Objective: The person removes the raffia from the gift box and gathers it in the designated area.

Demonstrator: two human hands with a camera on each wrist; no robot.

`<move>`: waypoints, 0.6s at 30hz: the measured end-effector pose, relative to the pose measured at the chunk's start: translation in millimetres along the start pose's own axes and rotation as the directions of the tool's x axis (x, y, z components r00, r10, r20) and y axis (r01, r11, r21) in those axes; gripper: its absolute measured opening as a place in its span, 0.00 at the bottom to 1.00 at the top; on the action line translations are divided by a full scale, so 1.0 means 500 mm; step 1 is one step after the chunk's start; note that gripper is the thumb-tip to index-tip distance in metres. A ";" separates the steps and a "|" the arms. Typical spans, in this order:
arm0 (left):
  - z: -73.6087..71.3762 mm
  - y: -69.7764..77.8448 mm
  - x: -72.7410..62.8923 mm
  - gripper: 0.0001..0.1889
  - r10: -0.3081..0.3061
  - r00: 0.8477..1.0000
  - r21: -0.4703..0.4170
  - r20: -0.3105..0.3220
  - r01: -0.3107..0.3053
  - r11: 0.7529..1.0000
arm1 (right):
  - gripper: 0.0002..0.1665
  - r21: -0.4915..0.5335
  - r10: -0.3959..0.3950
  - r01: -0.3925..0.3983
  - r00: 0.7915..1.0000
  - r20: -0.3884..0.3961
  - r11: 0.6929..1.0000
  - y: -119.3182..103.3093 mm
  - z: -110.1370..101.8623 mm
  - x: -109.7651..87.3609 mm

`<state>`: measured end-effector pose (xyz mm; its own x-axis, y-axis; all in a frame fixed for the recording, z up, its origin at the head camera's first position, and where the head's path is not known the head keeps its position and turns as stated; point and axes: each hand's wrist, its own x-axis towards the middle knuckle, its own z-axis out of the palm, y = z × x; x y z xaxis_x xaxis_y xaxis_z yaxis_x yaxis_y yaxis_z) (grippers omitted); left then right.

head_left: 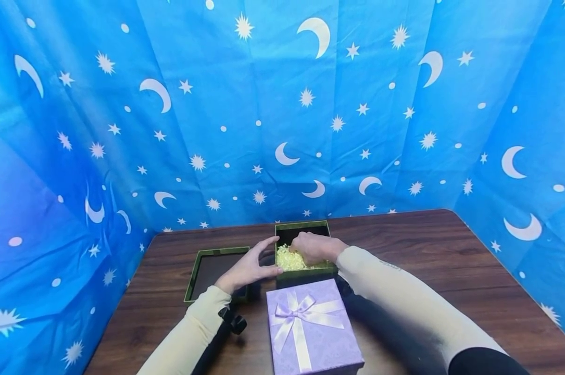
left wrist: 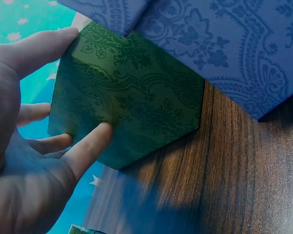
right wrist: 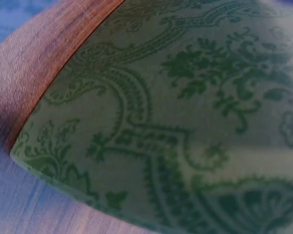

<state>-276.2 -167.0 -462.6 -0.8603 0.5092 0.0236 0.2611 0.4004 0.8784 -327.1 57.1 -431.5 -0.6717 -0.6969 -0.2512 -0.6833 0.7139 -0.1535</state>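
A green patterned box stands toward the back of the table, with pale yellow shredded paper inside. My right hand reaches down into it, fingers bent into the paper; the fingertips are hidden, so I cannot tell whether they grip any. With spread fingers, my left hand rests against the box's left side. In the left wrist view, fingertips of the left hand lie along the edge and face of the green box. Only the patterned box side shows in the right wrist view.
A green-rimmed box lid, dark inside, lies left of the box, partly behind my left hand. Nearer me sits a lilac gift box with a ribbon bow. Blue star-patterned cloth hangs around the wooden table.
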 end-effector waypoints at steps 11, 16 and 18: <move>0.005 -0.004 0.000 0.46 0.014 1.000 0.004 0.003 -0.014 1.000 | 0.29 0.085 -0.008 0.011 0.999 -0.044 0.996 0.001 -0.020 -0.021; 0.003 -0.002 -0.001 0.46 0.008 1.000 0.002 -0.004 -0.008 1.000 | 0.27 0.084 -0.056 0.065 0.993 -0.104 0.994 0.006 -0.027 -0.025; 0.003 0.000 0.000 0.46 0.013 1.000 0.009 -0.013 -0.013 1.000 | 0.27 0.089 -0.064 0.075 0.990 -0.126 0.993 0.008 -0.029 -0.027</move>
<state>-275.5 -166.2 -463.4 -0.8624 0.5045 0.0409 0.2758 0.4006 0.8737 -324.7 68.3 -414.8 -0.6576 -0.7439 -0.1188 -0.7035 0.6628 -0.2564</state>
